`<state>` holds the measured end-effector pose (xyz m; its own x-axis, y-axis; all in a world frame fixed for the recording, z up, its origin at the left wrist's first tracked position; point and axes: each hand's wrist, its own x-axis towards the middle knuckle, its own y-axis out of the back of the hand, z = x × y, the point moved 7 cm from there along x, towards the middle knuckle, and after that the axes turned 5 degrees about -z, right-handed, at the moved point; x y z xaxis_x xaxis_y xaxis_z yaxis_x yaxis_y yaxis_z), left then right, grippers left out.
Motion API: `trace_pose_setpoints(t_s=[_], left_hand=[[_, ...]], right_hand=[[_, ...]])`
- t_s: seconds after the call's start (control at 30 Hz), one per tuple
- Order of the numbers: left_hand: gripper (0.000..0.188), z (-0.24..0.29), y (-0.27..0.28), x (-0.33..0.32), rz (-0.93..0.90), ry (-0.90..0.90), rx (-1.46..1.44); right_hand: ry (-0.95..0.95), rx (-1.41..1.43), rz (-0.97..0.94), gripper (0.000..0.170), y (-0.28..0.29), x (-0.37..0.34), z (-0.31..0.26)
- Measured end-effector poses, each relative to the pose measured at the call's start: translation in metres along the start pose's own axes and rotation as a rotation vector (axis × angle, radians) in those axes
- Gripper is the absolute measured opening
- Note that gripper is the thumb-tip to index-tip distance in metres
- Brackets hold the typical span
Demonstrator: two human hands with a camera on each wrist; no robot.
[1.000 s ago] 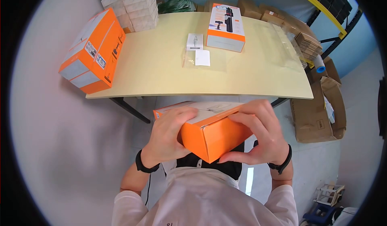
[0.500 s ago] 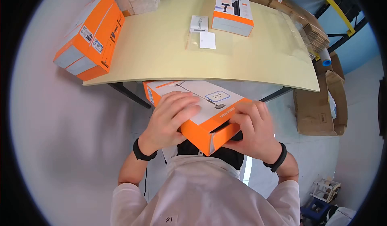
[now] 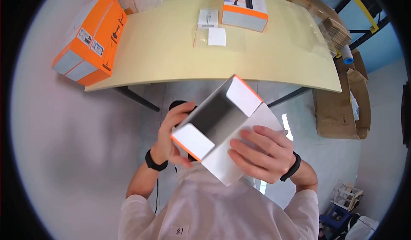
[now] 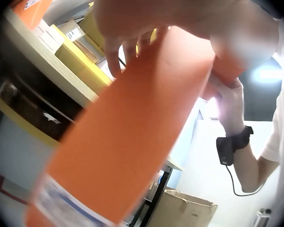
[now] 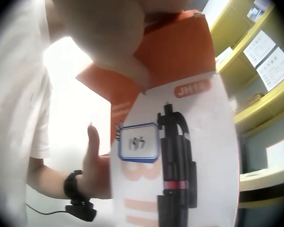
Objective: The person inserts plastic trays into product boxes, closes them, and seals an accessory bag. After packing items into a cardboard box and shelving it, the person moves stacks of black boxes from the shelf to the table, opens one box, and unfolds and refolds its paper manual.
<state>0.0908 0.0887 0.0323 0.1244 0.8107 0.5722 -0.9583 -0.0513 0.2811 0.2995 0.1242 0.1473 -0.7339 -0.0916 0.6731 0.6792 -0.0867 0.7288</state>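
Note:
An orange and white box is held above the lap, its end open toward the head camera, with white side flaps [image 3: 195,142] and a large end flap [image 3: 227,165] folded out. The inside looks dark, and I cannot make out any contents. My left hand [image 3: 170,131] grips the box's left side, fingers and thumb round it. The right hand [image 3: 263,154] lies over the large flap with its fingers spread. In the left wrist view an orange side [image 4: 128,127] is blurred. The right wrist view shows a printed face [image 5: 213,151] with a handwritten label.
On the table [image 3: 171,60] are an orange box [image 3: 96,38] at the left, another box [image 3: 244,8] at the back, a leaflet [image 3: 208,18] and a white card [image 3: 217,37]. An open carton [image 3: 332,116] stands on the floor at the right.
The box has been turned so its end faces up toward the head camera, and that end has been opened. My right hand has moved from the end's edge onto the folded-out flap.

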Motion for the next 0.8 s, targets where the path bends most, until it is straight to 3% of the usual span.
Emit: trace_pose_setpoints(t_s=[0.03, 0.13, 0.17, 0.23, 0.3, 0.37, 0.43, 0.53, 0.67, 0.73, 0.77, 0.8], left_hand=[[0.087, 0.006, 0.005, 0.000, 0.115, -0.125, -0.043], [0.061, 0.029, 0.033, 0.024, 0.099, -0.047, 0.019], [0.061, 0.040, 0.038, 0.036, 0.101, -0.061, 0.024], [0.062, 0.057, 0.039, 0.061, -0.012, -0.016, 0.022], [0.069, 0.079, 0.028, 0.090, -0.287, 0.103, 0.221], [0.070, 0.078, 0.009, 0.095, -0.446, 0.179, 0.457], [0.068, 0.084, -0.008, 0.095, -0.481, 0.173, 0.538], [0.060, 0.087, -0.012, 0.087, -0.483, 0.361, 0.849], [0.046, 0.093, -0.002, 0.085, -0.471, 0.461, 0.853], [0.027, 0.092, 0.008, 0.082, -0.425, 0.373, 0.796], [0.027, 0.088, 0.014, 0.083, -0.425, 0.374, 0.798], [0.022, 0.077, 0.016, 0.081, -0.476, 0.464, 0.651]], right_hand=[[0.011, -0.016, 0.008, 0.019, 0.003, -0.003, 0.004], [0.025, 0.016, 0.021, 0.025, 0.009, -0.013, 0.010], [0.034, 0.006, 0.024, 0.025, 0.011, -0.011, 0.011], [0.041, 0.027, -0.005, 0.026, 0.013, -0.004, 0.014], [0.084, -0.011, -0.004, 0.027, 0.013, -0.004, 0.011], [0.123, -0.042, -0.004, 0.028, 0.012, -0.005, 0.009], [0.163, -0.172, -0.002, 0.031, 0.014, -0.007, 0.008], [0.124, -0.140, -0.045, 0.024, 0.007, -0.011, 0.018], [0.097, -0.086, -0.037, 0.027, -0.002, -0.014, 0.036], [0.073, -0.063, -0.037, 0.029, -0.008, -0.019, 0.043], [0.051, -0.043, -0.040, 0.031, -0.010, -0.021, 0.047], [0.033, -0.036, -0.041, 0.035, -0.011, -0.025, 0.049]])
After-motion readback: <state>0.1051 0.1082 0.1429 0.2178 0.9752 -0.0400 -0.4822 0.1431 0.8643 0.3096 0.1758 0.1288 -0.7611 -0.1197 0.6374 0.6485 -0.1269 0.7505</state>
